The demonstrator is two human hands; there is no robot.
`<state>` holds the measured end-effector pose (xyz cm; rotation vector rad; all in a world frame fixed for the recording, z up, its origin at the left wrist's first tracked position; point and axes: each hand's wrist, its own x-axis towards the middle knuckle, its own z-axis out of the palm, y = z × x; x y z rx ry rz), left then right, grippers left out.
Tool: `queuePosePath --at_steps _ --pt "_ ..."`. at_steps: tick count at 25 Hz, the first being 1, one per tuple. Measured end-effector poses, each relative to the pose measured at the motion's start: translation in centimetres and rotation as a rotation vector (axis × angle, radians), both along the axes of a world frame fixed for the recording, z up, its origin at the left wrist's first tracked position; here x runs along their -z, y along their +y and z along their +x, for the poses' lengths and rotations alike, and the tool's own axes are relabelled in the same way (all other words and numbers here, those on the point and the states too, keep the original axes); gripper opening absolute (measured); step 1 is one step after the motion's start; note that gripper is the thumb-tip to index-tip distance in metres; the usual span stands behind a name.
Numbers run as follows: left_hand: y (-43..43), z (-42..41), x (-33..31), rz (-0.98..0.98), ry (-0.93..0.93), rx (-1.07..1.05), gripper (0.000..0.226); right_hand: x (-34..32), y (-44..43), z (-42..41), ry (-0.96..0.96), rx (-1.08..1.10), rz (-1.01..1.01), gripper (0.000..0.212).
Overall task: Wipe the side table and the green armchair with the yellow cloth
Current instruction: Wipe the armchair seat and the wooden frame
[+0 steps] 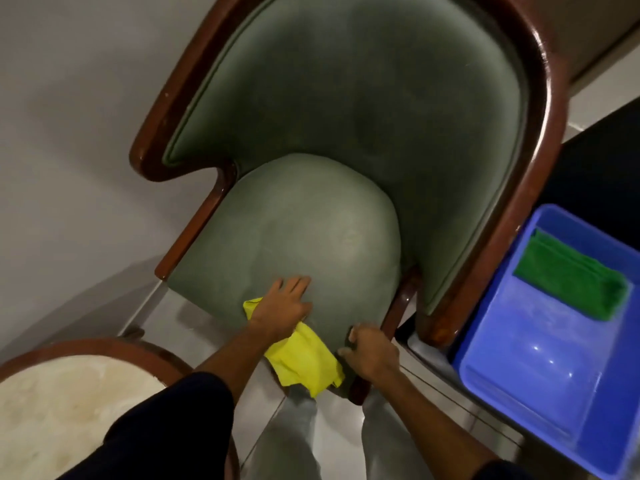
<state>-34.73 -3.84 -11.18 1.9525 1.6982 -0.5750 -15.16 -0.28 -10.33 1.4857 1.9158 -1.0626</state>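
The green armchair (346, 116) with a dark wooden frame fills the middle of the view, its seat cushion (294, 237) facing me. My left hand (282, 306) lies flat near the seat's front edge, pressing the yellow cloth (304, 362) onto it; most of the cloth hangs down over the front of the seat. My right hand (370, 351) grips the seat's front right corner beside the wooden arm post. The round side table (52, 403), with a pale marble top and wooden rim, sits at the lower left, partly hidden by my left sleeve.
A blue plastic tub (540, 368) stands at the right on a dark surface, holding a folded green cloth (571, 275). A pale wall is at the left. My legs in grey trousers stand on the tiled floor in front of the chair.
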Motion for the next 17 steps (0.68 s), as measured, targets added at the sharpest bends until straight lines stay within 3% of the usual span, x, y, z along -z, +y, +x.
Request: queuePosePath --at_steps 2,3,5,8,10,13,15,17 --pt "1.0 0.5 -0.9 -0.014 -0.038 0.017 0.028 0.4 -0.4 0.4 0.026 -0.028 -0.162 0.072" --pt "1.8 0.6 -1.8 -0.01 -0.091 0.002 0.027 0.3 -0.5 0.1 0.039 -0.049 -0.168 0.076" --pt "3.7 0.3 -4.6 0.033 -0.217 -0.14 0.026 -1.5 0.4 -0.9 0.074 -0.086 -0.091 0.058" --pt "6.9 -1.6 -10.0 0.15 -0.472 -0.535 0.023 -7.5 4.6 -1.4 0.21 0.037 0.077 0.032" --pt "9.6 -2.8 -13.8 0.236 -0.628 -0.738 0.018 -13.4 9.1 -0.6 0.352 0.137 0.23 0.033" --pt "15.4 0.3 -18.7 0.302 -0.909 -0.811 0.015 -21.8 17.8 2.4 0.596 0.407 0.494 0.03" --pt "19.6 4.6 -20.7 0.295 -1.105 -0.858 0.013 -25.7 24.1 4.5 0.634 0.522 0.692 0.033" --pt "23.5 8.5 -21.8 0.279 -1.28 -0.953 0.02 -27.5 29.3 5.2 0.619 0.498 0.901 0.036"
